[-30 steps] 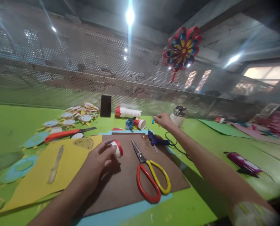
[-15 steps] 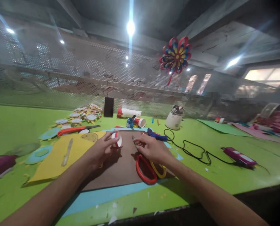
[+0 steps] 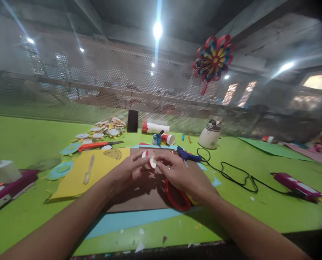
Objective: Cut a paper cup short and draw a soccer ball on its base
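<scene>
Head camera: at left, a pile of round, pointed pieces (image 3: 109,128) lay on the counter (image 3: 28,137), seemingly assembled. Further right, above the brown board (image 3: 139,202), the left hand (image 3: 126,169) pinched the red-and-white ring (image 3: 151,163), which looked unfinished; its axis ran roughly left to right, pale end facing right. The right hand (image 3: 181,171) had fingertips there; blur hid whether they gripped anything.

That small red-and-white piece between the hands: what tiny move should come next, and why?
Perhaps a gentle press by the right hand on the white face of the red-and-white piece: the left hand holds it above the brown board, and the right hand is close at that face, though contact is hard to tell.
</scene>
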A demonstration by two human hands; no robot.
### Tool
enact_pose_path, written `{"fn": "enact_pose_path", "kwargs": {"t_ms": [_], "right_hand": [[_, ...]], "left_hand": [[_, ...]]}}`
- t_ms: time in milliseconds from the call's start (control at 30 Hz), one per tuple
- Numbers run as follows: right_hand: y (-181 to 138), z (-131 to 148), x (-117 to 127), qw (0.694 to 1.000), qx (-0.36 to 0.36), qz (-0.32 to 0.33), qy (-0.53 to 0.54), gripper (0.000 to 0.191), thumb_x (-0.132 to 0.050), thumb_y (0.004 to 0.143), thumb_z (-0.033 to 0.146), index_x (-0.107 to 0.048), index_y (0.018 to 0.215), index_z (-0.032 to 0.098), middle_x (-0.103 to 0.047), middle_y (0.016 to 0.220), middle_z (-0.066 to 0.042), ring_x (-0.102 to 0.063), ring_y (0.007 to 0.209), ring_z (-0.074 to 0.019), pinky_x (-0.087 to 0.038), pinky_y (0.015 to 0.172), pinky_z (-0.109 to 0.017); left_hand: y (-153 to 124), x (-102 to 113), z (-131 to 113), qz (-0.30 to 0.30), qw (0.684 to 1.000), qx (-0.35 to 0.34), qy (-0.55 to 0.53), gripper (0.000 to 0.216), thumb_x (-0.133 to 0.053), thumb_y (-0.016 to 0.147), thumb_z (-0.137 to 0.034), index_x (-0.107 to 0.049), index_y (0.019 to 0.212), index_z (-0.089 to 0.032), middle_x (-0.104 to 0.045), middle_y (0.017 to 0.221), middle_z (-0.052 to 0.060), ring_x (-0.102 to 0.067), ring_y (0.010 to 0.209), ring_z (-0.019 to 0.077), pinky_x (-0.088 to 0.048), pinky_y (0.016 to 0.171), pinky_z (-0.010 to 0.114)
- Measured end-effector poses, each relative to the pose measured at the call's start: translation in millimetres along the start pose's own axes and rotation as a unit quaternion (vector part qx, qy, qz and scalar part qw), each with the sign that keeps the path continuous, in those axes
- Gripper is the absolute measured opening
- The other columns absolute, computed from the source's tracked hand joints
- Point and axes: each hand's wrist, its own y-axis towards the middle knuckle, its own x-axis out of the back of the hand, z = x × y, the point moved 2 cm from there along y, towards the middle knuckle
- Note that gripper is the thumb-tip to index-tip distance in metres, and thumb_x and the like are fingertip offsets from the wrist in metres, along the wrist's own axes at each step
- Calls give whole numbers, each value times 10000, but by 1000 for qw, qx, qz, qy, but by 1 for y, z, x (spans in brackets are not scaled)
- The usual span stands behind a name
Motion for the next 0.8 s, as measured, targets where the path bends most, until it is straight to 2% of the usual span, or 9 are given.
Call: {"fn": "enact_pose_path", "kwargs": {"t_ms": [100, 233, 300, 367, 500, 667, 800], "right_hand": [[-9, 15, 14, 1000, -8, -1, 4, 177, -581, 886, 208, -701, 1000, 270, -739, 947, -39, -673, 810, -205, -515, 679, -316], [-17, 22, 26, 1000, -12, -9, 0, 197, -563, 896, 196, -689, 999, 307, -736, 996, -20, -666, 779, -203, -501, 649, -323], [-17, 18, 24, 1000, -1, -15, 12, 177, -547, 908, 206, -692, 957, 295, -730, 1003, -19, -659, 820, -205, -499, 700, -329], [-18, 11, 18, 999, 9, -27, 37, 170, -528, 920, 221, -681, 864, 269, -719, 888, -28, -643, 811, -205, -491, 732, -331], [-20, -4, 2, 995, 6, -40, 91, 279, -461, 956, 261, -595, 713, 241, -637, 714, -22, -599, 707, -181, -479, 680, -300], [-23, -9, -6, 992, -13, -11, 125, 355, -411, 994, 341, -617, 734, 214, -659, 731, 0, -601, 698, -147, -474, 674, -267], [-21, -6, -1, 993, -39, -18, 111, 213, -514, 941, 291, -676, 825, 215, -707, 817, -30, -628, 744, -166, -485, 684, -282]], "left_hand": [[1, 0, 2, 2, 999, 9, -39, 351, -595, 877, -462, -675, 975, -134, -691, 847, 89, -654, 753, 173, -515, 742, 279], [-1, -4, 2, 20, 995, 35, -90, 428, -532, 885, -531, -670, 964, -133, -665, 731, 77, -631, 691, 189, -484, 686, 281], [-3, -6, 0, 37, 994, 40, -96, 451, -500, 899, -531, -667, 999, -125, -671, 753, 90, -630, 708, 194, -479, 698, 288], [-5, -8, -2, 54, 993, 40, -94, 469, -473, 911, -526, -659, 1051, -119, -682, 803, 107, -636, 752, 207, -477, 719, 299], [-6, -9, -2, 68, 994, 41, -80, 457, -462, 919, -497, -655, 1091, -120, -690, 868, 122, -643, 807, 228, -478, 762, 323], [-3, -7, 3, 29, 998, 32, -41, 388, -506, 919, -458, -682, 1013, -125, -697, 899, 110, -643, 823, 208, -488, 807, 324], [-3, -9, 1, -14, 999, 23, 17, 243, -666, 839, -380, -661, 944, -161, -683, 888, 78, -637, 794, 177, -500, 757, 296]]}}
